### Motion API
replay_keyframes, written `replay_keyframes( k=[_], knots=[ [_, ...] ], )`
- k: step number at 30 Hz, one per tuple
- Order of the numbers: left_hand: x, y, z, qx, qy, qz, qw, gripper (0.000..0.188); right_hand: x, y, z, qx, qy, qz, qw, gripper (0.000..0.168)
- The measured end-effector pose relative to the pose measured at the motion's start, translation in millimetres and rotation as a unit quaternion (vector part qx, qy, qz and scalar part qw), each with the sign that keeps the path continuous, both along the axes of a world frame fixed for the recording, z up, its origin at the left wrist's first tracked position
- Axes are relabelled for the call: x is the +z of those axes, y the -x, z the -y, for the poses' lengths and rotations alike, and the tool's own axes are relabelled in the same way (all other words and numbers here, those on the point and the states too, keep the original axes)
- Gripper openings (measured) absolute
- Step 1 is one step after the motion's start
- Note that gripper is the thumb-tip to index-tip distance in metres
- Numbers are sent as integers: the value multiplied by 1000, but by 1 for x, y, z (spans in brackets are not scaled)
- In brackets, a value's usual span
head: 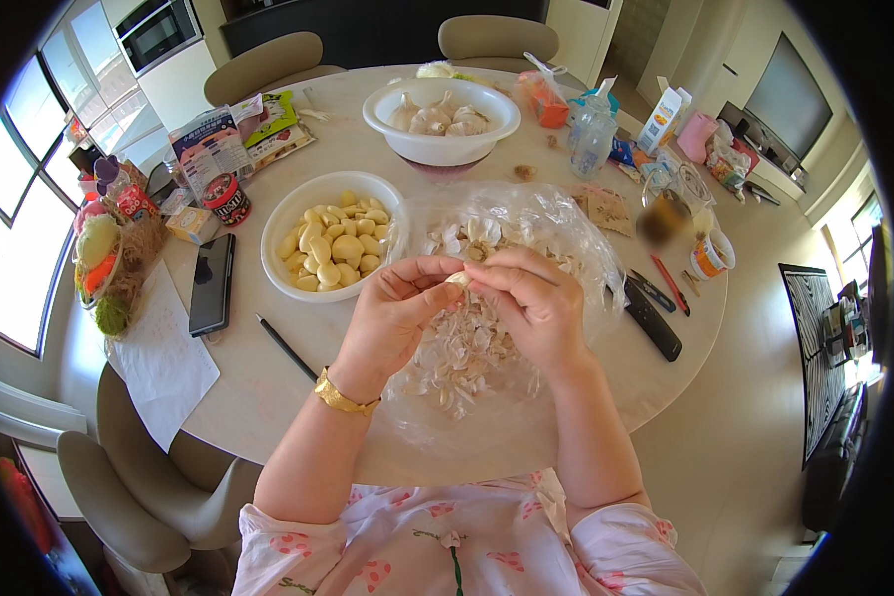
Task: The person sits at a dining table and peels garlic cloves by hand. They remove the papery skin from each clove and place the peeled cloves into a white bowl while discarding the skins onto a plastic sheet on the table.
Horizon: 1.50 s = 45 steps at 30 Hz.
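Note:
Between the fingertips of both hands is a garlic clove (460,279). My left hand (410,302) pinches it from the left, and my right hand (530,302) grips its other side. Beneath them, loose garlic skins (465,350) lie heaped on a clear plastic bag (566,201) spread over the table. A white bowl of peeled garlic cloves (270,257) stands left of the hands. Farther back, whole garlic bulbs (432,121) fill another white bowl (447,149), which rests on a dark reddish base.
On the round table (268,417) lie a black phone (211,283), a black pencil (287,345) and a paper sheet (167,357) at left. A black-handled knife (652,320) and a red pen (670,284) lie at right. Baby bottles (592,134), a glass jar (663,216) and packages stand around the far side.

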<state>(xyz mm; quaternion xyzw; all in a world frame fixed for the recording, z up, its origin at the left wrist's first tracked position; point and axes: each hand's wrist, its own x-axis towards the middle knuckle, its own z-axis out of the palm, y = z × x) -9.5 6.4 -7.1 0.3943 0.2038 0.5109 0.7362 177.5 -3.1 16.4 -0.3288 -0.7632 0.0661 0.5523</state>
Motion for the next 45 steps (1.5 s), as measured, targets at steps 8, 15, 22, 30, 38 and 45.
replay_keyframes(
  k=[8,15,22,30,38,45],
  knots=[
    [-2,0,-2,-8,-2,11,1000,20,0,0,2,-5,-12,25,1000,23],
    [-1,-1,-3,0,13,10,1000,24,1,-1,3,-22,16,34,999,23],
    [3,-6,-1,31,-2,-19,999,36,-1,0,-1,-33,73,-11,997,22],
    [3,-6,0,45,-24,-63,997,38,2,-2,1,-9,127,-23,992,18],
    [5,-8,3,73,-52,-125,988,34,0,0,0,-21,167,-5,986,12],
    [7,-10,6,96,-70,-153,981,31,4,-4,2,-72,188,-20,979,11]
  ],
)
